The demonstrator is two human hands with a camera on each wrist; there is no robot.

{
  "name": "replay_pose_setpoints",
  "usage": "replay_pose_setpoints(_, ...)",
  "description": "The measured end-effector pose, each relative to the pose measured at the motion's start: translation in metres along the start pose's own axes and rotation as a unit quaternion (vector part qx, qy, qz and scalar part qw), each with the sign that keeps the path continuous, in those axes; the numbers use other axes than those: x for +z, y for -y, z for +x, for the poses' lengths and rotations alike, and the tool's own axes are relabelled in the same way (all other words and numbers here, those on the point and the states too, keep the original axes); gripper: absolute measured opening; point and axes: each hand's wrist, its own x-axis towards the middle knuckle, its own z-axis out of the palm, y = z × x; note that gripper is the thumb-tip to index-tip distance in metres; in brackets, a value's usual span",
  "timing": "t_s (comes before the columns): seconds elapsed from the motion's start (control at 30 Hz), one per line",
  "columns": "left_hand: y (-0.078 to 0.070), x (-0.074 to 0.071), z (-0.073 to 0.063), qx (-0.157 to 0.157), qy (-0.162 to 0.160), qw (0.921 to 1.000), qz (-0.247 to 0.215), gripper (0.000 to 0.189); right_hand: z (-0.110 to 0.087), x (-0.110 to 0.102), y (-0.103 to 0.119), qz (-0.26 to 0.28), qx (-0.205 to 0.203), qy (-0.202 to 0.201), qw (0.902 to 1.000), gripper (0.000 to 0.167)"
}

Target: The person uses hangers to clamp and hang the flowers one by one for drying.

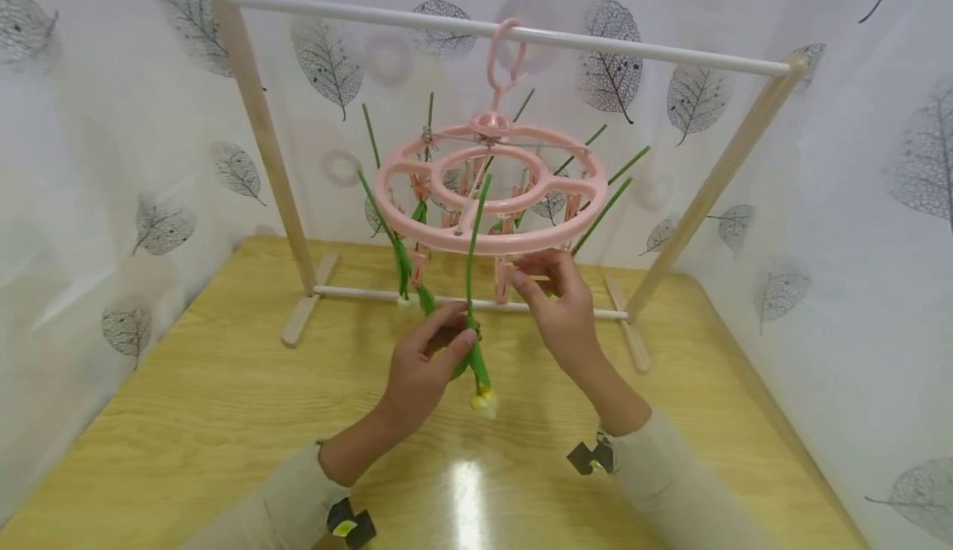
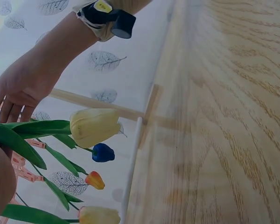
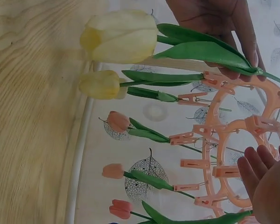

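My left hand pinches the green stem of an upside-down tulip, whose pale yellow bloom points down toward the table. This tulip is seen close up in the right wrist view. A round pink clip hanger hangs just above both hands. At its front dangles a pink clip, and the thumb and forefinger of my right hand are right beside it. In the right wrist view the other fingers of that hand look loosely extended, with nothing seen between them.
Several other tulips hang bloom-down from clips, among them a blue tulip and an orange tulip. The hanger hooks over the white top rod of a wooden-legged stand on the wood-grain table. A leaf-patterned backdrop surrounds it.
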Motion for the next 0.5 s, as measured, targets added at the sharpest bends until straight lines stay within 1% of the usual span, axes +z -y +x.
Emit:
replay_pose_setpoints(0.07,-0.0001,0.0005,-0.0001,0.001,-0.002,1.0000,0.000,0.037,0.0013,0.0026,0.0008,0.030,0.021,0.004,0.9993,0.028)
replay_pose_setpoints(0.17,-0.0008,0.0012,-0.0004,0.001,-0.006,1.0000,0.001,0.037,0.0018,0.0058,0.0018,0.065,0.038,0.002,0.9972,0.024)
replay_pose_setpoints(0.37,-0.0011,0.0018,-0.0008,-0.005,0.000,1.0000,0.002,0.039,-0.0028,0.0066,0.0037,0.101,0.078,-0.036,0.9912,0.016)
replay_pose_setpoints(0.5,0.0009,0.0021,0.0009,-0.001,0.001,1.0000,0.004,0.038,-0.0081,0.0062,0.0068,0.128,0.080,-0.054,0.9870,0.015)
